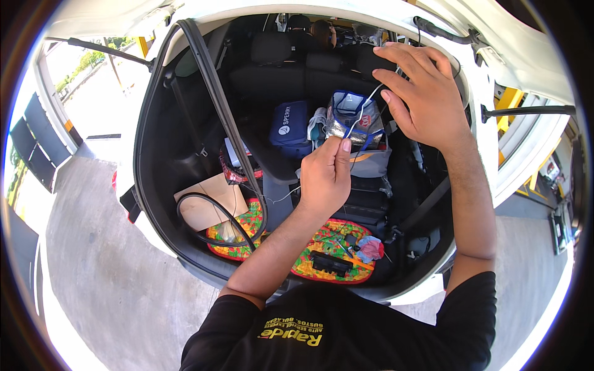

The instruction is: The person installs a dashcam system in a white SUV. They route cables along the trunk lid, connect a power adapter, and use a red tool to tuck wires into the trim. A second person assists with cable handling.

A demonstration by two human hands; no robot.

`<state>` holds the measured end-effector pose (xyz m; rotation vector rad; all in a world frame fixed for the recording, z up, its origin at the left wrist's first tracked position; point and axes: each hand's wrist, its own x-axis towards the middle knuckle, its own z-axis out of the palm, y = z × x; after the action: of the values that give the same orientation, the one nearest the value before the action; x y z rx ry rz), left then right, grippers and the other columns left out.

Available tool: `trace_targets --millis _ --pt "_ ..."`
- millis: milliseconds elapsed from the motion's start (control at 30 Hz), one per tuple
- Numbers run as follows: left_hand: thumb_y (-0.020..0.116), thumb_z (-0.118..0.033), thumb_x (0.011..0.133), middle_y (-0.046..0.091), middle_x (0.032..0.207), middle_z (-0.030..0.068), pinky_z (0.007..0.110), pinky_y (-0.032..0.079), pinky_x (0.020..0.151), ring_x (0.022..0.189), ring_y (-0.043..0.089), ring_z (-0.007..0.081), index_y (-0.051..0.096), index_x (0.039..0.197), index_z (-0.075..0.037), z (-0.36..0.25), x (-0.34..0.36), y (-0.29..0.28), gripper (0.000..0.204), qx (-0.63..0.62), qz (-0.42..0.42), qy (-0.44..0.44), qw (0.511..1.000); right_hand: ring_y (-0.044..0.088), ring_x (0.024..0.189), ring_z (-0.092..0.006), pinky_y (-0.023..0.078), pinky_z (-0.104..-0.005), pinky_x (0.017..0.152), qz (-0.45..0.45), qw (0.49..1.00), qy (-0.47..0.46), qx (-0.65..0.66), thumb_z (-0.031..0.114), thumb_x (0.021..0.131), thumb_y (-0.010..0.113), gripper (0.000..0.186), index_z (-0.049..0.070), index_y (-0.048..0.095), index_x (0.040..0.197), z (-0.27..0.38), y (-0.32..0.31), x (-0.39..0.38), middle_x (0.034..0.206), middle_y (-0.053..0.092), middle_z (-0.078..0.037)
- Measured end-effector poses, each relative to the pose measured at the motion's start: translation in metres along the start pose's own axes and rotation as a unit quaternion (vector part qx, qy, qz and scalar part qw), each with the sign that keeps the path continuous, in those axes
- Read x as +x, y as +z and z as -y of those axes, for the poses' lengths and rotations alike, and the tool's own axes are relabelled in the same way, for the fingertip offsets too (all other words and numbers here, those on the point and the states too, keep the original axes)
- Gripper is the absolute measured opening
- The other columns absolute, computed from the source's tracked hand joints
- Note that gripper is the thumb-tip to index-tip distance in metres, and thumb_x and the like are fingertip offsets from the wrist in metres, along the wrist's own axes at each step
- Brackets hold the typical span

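A thin white cable (pixel 361 111) is pinched between the thumb and fingers of my left hand (pixel 325 176), above the middle of an open car boot. From there the cable rises to the right and passes behind the fingers of my right hand (pixel 427 93). That hand is raised at the upper right of the opening, fingers spread and stretched out; whether they touch the cable is hard to see. A thin wire (pixel 286 196) also runs left from below my left hand. Beyond the left hand sits a silver and blue insulated bag (pixel 356 117).
A black rubber seal (pixel 213 80) hangs loose across the left side, looping over brown cardboard (pixel 213 201). A navy case (pixel 289 127) lies farther in. Colourful patterned mats (pixel 303 269) carry a black plastic part (pixel 330 264) and small tools. A person (pixel 322 34) sits in front.
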<state>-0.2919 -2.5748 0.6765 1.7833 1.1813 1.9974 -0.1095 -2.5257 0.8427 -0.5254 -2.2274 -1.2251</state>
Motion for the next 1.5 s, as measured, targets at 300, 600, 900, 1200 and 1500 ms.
trace_targets --millis 300,600,900,1200,1500 --pt "0.057 -0.019 0.113 0.061 0.071 0.0048 0.029 0.042 0.057 0.06 0.05 0.0083 0.061 0.092 0.001 -0.001 0.0 -0.003 0.029 -0.019 0.0 0.005 1.0 0.061 0.134 -0.0214 0.047 -0.0426 0.109 -0.092 0.991 0.088 -0.033 0.034 0.094 0.079 0.035 0.021 0.075 0.126 -0.002 0.03 -0.015 0.145 0.064 0.0" --pt "0.057 -0.019 0.111 0.059 0.07 0.017 0.042 0.044 0.057 0.059 0.059 0.0358 0.054 0.087 -0.001 -0.004 0.004 -0.011 0.03 -0.023 0.044 -0.017 0.999 0.067 0.123 -0.0177 0.051 -0.0389 0.098 -0.16 0.981 0.076 -0.078 0.045 0.088 0.082 0.038 0.022 0.08 0.118 0.008 0.046 -0.014 0.12 0.072 0.005" --pt "0.056 -0.02 0.112 0.062 0.071 0.017 0.043 0.045 0.057 0.061 0.063 0.0369 0.057 0.09 0.0 -0.007 0.013 -0.017 0.03 -0.043 0.059 -0.031 0.997 0.069 0.116 -0.0171 0.052 -0.0383 0.093 -0.16 0.977 0.087 -0.11 0.051 0.087 0.08 0.04 0.023 0.08 0.116 0.026 0.062 -0.013 0.112 0.072 0.005" --pt "0.057 -0.021 0.112 0.062 0.068 0.0169 0.042 0.045 0.057 0.059 0.064 0.0344 0.057 0.088 0.0 -0.007 0.019 -0.014 0.032 -0.051 0.075 -0.032 0.995 0.071 0.074 -0.015 0.053 -0.0288 0.059 -0.175 0.967 0.177 -0.055 0.049 0.091 0.077 0.032 0.017 0.075 0.096 0.038 0.078 -0.017 0.087 0.07 0.003" --pt "0.058 -0.018 0.111 0.062 0.066 0.0178 0.041 0.046 0.054 0.056 0.063 0.0336 0.057 0.086 0.001 -0.002 0.016 0.004 0.032 -0.064 0.062 -0.017 0.996 0.075 0.08 -0.0128 0.06 -0.0272 0.071 -0.088 0.751 0.445 0.48 0.019 0.11 0.064 0.025 -0.003 0.072 0.118 0.091 0.059 -0.017 0.09 0.076 -0.008"
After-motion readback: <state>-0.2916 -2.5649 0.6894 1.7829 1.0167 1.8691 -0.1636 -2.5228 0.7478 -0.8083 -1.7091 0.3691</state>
